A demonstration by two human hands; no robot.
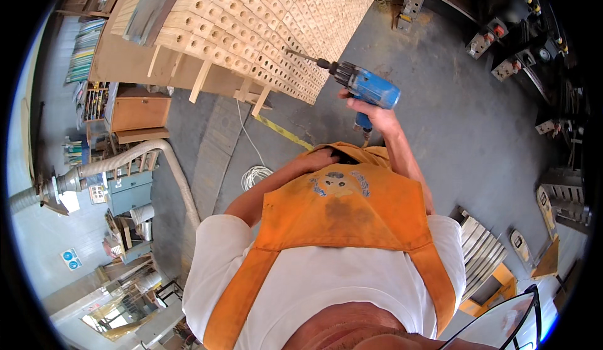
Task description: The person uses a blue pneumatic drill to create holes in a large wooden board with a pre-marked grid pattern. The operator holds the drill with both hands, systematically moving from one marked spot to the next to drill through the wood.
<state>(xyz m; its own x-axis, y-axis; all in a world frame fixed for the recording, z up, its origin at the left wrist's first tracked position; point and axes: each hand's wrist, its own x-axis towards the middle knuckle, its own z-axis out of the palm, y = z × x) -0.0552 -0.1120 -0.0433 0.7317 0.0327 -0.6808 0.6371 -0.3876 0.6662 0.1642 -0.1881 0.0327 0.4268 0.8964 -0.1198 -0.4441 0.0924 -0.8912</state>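
Note:
My right hand [377, 114] is wrapped around the grip of a blue power drill [374, 88]. The drill's long bit [303, 55] points left, its tip over or at the block surface; I cannot tell whether it is inside a hole. Rows of pale wooden blocks [270, 17], each with round holes, are laid close together on a raised stand. My left hand [320, 158] reaches into the front pocket of the orange apron [345, 209], and its fingers are hidden there. Below the drill grip, a hose-like piece [367, 138] is partly visible.
Wooden legs [200, 81] stick out beneath the blocks. A coiled white cable [256, 177] lies on the floor by yellow tape [284, 133]. A ribbed hose [176, 171] curves along the left, near a wooden cabinet [141, 113]. Dark machinery [502, 42] stands at the right.

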